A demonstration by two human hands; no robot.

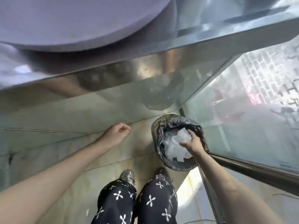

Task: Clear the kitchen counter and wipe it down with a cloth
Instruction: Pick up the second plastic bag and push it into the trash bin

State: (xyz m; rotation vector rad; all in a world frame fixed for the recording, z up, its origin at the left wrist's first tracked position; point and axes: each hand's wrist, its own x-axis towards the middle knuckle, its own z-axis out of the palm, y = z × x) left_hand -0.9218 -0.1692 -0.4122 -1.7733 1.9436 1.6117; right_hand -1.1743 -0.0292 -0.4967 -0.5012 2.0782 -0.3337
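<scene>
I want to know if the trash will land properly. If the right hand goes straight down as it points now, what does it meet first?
Probably the crumpled plastic already in the bin; the right hand holds it just above the black liner. Depth is unclear from one view.

Commercial kitchen: stainless-steel surface (210, 34) edge overhead, tiled floor (64, 143), lined waste bin (161, 126) beside a glass partition (242, 118).
</scene>
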